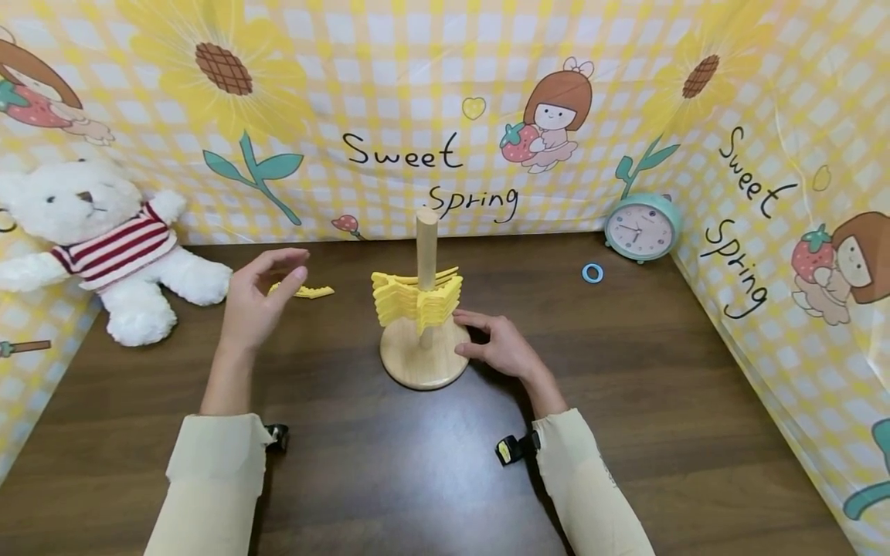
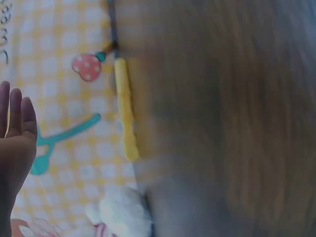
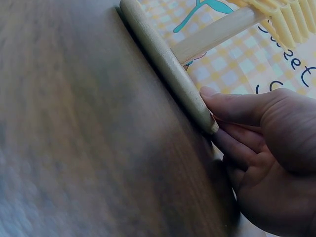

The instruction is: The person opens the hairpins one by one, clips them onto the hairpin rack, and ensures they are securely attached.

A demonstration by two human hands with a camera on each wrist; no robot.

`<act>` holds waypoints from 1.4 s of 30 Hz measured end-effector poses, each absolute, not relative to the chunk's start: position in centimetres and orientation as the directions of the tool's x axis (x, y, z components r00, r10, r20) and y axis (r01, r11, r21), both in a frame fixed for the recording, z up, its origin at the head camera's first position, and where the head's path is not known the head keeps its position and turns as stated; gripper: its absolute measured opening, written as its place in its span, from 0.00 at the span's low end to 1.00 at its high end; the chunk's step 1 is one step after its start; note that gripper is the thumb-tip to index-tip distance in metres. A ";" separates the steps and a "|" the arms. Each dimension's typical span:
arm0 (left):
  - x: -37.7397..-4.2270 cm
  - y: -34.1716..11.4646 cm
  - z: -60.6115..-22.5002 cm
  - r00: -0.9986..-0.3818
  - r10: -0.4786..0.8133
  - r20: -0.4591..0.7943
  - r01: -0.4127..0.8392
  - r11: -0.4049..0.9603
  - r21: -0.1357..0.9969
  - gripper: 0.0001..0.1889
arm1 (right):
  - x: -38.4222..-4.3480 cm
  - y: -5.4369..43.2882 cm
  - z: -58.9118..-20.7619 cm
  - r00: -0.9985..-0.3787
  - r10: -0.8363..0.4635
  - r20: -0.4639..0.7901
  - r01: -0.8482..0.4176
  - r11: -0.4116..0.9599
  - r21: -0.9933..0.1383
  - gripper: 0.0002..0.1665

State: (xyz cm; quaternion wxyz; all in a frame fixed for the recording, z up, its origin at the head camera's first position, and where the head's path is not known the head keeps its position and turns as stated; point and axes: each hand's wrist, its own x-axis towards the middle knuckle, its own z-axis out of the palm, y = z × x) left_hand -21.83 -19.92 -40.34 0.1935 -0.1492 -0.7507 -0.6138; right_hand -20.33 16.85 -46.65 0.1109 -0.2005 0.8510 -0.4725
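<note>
My left hand [image 1: 260, 289] hovers near a loose yellow wavy strip [image 1: 316, 293] on the table, fingers loosely bent and holding nothing. The left wrist view shows the same bumpy yellow strip [image 2: 126, 111] apart from the hand. At the centre stands a wooden stand [image 1: 417, 376], a round base with an upright post. A stack of yellow wavy pieces [image 1: 439, 303] sits around the post above the base. With thumb and fingers, my right hand [image 1: 502, 347] holds the base's right rim; in the right wrist view the thumb lies against the edge of the base [image 3: 170, 66].
A white teddy bear [image 1: 114, 247] in a striped shirt sits at the left back. To the right back are a small blue ring [image 1: 592, 273] and a mint-green alarm clock [image 1: 641, 227]. Printed yellow-checked cloth [image 1: 389, 100] borders the brown table [image 1: 361, 479] behind and at both sides.
</note>
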 end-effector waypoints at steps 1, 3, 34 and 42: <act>-22.0 -20.3 -40.5 -0.885 -0.033 0.464 0.448 0.207 0.870 0.13 | -20.4 16.9 -46.6 -0.894 -0.448 0.002 -0.239 0.474 -0.848 0.33; -22.3 -21.2 -40.8 -0.897 -0.074 0.436 0.412 0.222 0.884 0.13 | -20.4 16.8 -46.6 -0.895 -0.446 0.000 -0.236 0.475 -0.848 0.33; -25.1 -26.9 -45.6 -0.976 -0.182 -0.117 -0.176 0.352 0.920 0.32 | -20.4 16.8 -46.7 -0.899 -0.438 0.005 -0.234 0.471 -0.850 0.32; -25.5 -27.2 -46.0 -0.978 -0.175 -0.110 -0.177 0.432 0.884 0.32 | -20.3 16.8 -46.8 -0.901 -0.434 0.001 -0.228 0.471 -0.852 0.32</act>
